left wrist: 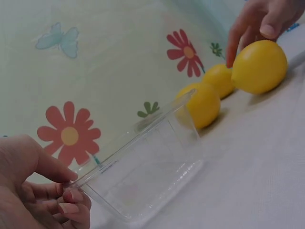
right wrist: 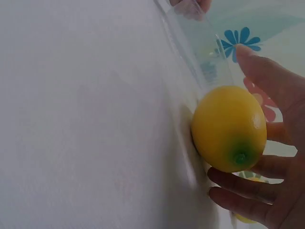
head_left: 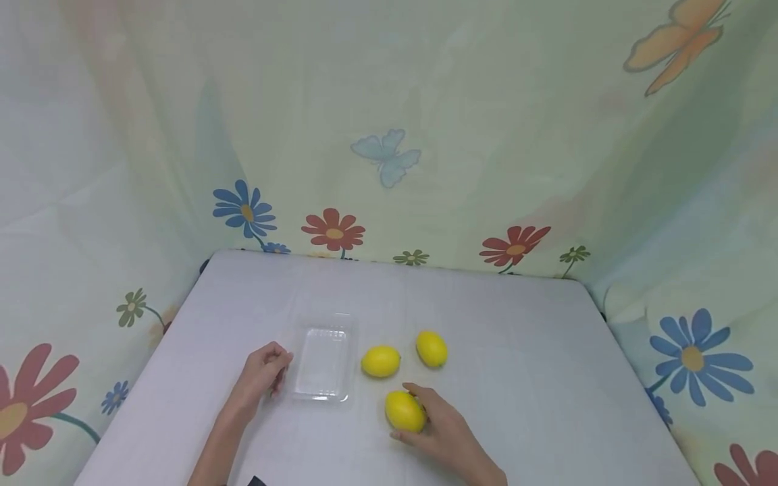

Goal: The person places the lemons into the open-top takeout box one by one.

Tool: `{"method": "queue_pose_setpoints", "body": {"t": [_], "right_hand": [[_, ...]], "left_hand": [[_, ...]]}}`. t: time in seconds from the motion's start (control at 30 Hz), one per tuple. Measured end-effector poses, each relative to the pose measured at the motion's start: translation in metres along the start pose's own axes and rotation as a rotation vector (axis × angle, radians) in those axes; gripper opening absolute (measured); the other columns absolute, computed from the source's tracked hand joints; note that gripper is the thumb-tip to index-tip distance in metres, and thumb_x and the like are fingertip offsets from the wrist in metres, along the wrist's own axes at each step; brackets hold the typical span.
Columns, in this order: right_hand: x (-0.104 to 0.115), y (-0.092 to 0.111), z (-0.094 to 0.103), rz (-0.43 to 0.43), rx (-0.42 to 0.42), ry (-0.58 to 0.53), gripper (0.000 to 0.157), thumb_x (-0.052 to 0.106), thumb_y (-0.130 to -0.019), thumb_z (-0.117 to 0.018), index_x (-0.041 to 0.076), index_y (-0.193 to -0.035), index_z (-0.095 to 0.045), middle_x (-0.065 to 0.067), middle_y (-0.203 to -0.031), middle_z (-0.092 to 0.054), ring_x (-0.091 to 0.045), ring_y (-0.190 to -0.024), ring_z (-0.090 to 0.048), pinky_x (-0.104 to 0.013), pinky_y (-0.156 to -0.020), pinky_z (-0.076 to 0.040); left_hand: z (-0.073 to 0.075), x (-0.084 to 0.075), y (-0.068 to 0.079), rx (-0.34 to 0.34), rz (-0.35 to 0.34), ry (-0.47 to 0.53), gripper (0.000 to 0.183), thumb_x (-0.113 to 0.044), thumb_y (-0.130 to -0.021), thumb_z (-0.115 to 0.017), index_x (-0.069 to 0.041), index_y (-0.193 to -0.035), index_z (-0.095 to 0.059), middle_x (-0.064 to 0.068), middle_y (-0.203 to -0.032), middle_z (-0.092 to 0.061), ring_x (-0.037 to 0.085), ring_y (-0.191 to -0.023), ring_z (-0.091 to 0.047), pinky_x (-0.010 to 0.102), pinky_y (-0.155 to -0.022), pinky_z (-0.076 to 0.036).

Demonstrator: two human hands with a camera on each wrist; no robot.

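A clear plastic container [head_left: 322, 398] stands on the white table, and my left hand [head_left: 263, 378] pinches its near rim between thumb and curled fingers, as the left wrist view shows. To its right lie three yellow lemons. My right hand [head_left: 446, 432] is spread around the closest lemon [head_left: 404, 412], fingers beside it. In the right wrist view that lemon [right wrist: 228, 126] shows a green-tinged end, and the thumb [right wrist: 267, 76] stands apart from it. Another lemon [head_left: 381, 362] sits beside the container, and the third lemon [head_left: 432, 349] lies farther back.
The white-covered table [head_left: 523, 337] has flower-printed cloth [head_left: 474, 169] hanging behind it and along both sides. A small dark object [head_left: 256, 481] shows at the bottom edge of the head view, beside the left forearm.
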State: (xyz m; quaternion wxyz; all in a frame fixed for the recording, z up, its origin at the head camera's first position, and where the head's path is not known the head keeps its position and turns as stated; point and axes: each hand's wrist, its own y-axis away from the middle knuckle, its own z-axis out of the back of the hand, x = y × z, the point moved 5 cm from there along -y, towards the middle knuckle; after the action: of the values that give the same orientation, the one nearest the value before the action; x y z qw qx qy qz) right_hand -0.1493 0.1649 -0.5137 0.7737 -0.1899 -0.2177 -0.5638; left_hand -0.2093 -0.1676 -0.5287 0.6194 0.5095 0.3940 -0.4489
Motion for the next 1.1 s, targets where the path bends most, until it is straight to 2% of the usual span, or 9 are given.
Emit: {"method": "queue_pose_setpoints", "body": {"t": [0.1, 0.23, 0.37, 0.6, 0.7, 0.83, 1.1], "right_hand": [[0.004, 0.001, -0.007, -0.022, 0.018, 0.046, 0.073, 0.062, -0.078, -0.069, 0.026, -0.138, -0.048, 0.006, -0.127, -0.060, -0.012, -0.110, -0.059, -0.041, -0.094, -0.052], [0.006, 0.003, -0.013, -0.046, 0.044, 0.068, 0.064, 0.055, -0.083, -0.068, 0.026, -0.137, -0.049, 0.008, -0.125, -0.059, -0.010, -0.106, -0.057, -0.039, -0.091, -0.052], [0.006, 0.003, -0.011, -0.041, 0.043, 0.061, 0.063, 0.050, -0.082, -0.071, 0.026, -0.137, -0.050, 0.010, -0.124, -0.058, -0.008, -0.106, -0.056, -0.038, -0.091, -0.052], [0.020, -0.006, 0.008, 0.137, -0.107, 0.039, 0.063, 0.037, -0.078, -0.079, 0.022, -0.134, -0.054, 0.017, -0.116, -0.059, 0.000, -0.098, -0.055, -0.028, -0.086, -0.052], [0.029, -0.013, 0.015, 0.188, -0.133, 0.008, 0.063, 0.033, -0.077, -0.080, 0.023, -0.133, -0.055, 0.021, -0.111, -0.057, 0.003, -0.090, -0.051, -0.022, -0.079, -0.050], [0.044, -0.024, 0.020, 0.234, -0.142, -0.040, 0.062, 0.031, -0.077, -0.080, 0.023, -0.133, -0.055, 0.021, -0.106, -0.056, 0.001, -0.084, -0.048, -0.019, -0.074, -0.047], [0.074, -0.055, 0.010, 0.294, -0.093, -0.075, 0.062, 0.035, -0.082, -0.076, 0.025, -0.138, -0.050, 0.011, -0.128, -0.059, -0.004, -0.110, -0.056, -0.028, -0.092, -0.052]], "left_hand": [[0.001, 0.002, 0.000, -0.004, 0.003, -0.006, 0.021, -0.021, -0.095, -0.059, -0.001, -0.093, -0.054, 0.001, -0.063, -0.049, 0.014, -0.051, -0.045, 0.023, -0.044, -0.039], [0.002, 0.009, 0.001, -0.007, 0.010, -0.011, 0.018, -0.019, -0.095, -0.058, -0.001, -0.092, -0.054, 0.001, -0.063, -0.050, 0.014, -0.050, -0.045, 0.023, -0.044, -0.040], [0.002, 0.009, 0.000, -0.003, 0.005, -0.005, 0.018, -0.018, -0.095, -0.058, -0.001, -0.094, -0.054, 0.001, -0.065, -0.050, 0.014, -0.051, -0.045, 0.023, -0.044, -0.040], [0.001, 0.003, -0.002, 0.000, -0.023, 0.027, 0.018, -0.018, -0.095, -0.058, -0.001, -0.091, -0.052, 0.002, -0.064, -0.048, 0.014, -0.050, -0.044, 0.022, -0.043, -0.039], [0.001, 0.003, -0.003, 0.002, -0.022, 0.039, 0.018, -0.017, -0.095, -0.058, -0.001, -0.090, -0.052, 0.002, -0.064, -0.048, 0.014, -0.050, -0.044, 0.022, -0.043, -0.038], [0.001, 0.006, -0.004, 0.002, -0.020, 0.041, 0.017, -0.017, -0.096, -0.057, -0.001, -0.091, -0.053, 0.002, -0.064, -0.048, 0.014, -0.050, -0.044, 0.022, -0.043, -0.038], [0.000, 0.005, -0.003, -0.003, -0.027, 0.039, 0.018, -0.017, -0.095, -0.058, 0.000, -0.092, -0.053, 0.001, -0.064, -0.048, 0.013, -0.050, -0.044, 0.022, -0.042, -0.038]]}}
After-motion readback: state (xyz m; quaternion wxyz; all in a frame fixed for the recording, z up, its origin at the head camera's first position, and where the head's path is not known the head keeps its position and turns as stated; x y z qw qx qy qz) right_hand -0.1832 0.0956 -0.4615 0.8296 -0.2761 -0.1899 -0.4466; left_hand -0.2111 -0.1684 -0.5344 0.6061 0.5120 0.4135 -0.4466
